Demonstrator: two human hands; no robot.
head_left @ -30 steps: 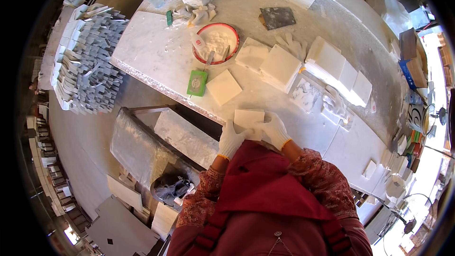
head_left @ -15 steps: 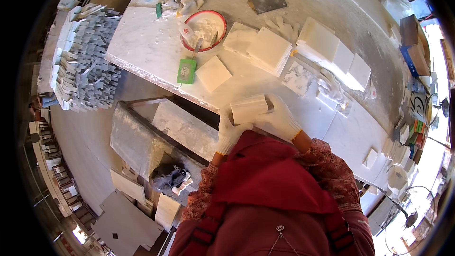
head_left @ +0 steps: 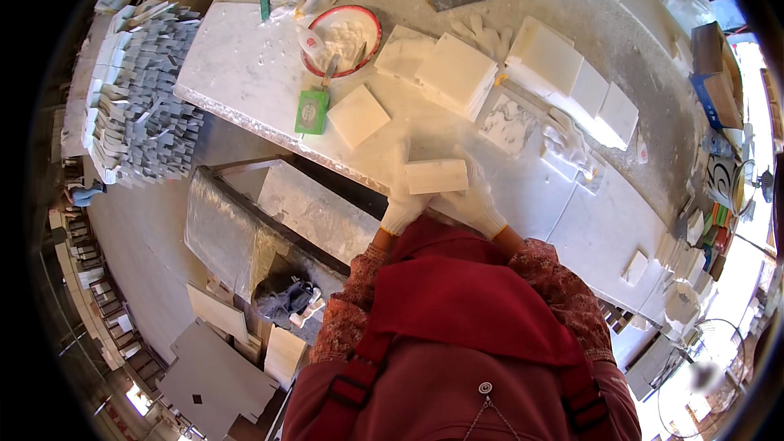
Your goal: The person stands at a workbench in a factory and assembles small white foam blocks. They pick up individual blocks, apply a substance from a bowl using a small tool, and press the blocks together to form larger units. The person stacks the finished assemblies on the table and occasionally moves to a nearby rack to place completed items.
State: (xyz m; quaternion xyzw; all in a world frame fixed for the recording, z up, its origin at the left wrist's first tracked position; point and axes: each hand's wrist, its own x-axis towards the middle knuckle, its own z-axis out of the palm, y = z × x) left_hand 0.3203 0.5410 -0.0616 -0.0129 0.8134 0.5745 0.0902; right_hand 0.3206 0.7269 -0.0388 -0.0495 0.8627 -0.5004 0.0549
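A pale tabletop (head_left: 245, 65) fills the upper middle of the frame, dusty and crowded. Grey tiles (head_left: 139, 106) are stacked at the upper left. White slabs (head_left: 563, 73) lie at the upper right, a smaller stack (head_left: 457, 73) beside them. A red-rimmed bowl (head_left: 341, 28) sits at top centre, with a green rectangular pack (head_left: 311, 111) just below it. At centre, a small white block (head_left: 437, 176) is held over the tabletop edge, the gloved left hand (head_left: 402, 206) and right hand (head_left: 475, 206) both with fingers clamped on it

Gloved left hand (head_left: 404, 206) and right hand (head_left: 476, 206) grip a white tile (head_left: 437, 176) over the worktable (head_left: 245, 73).
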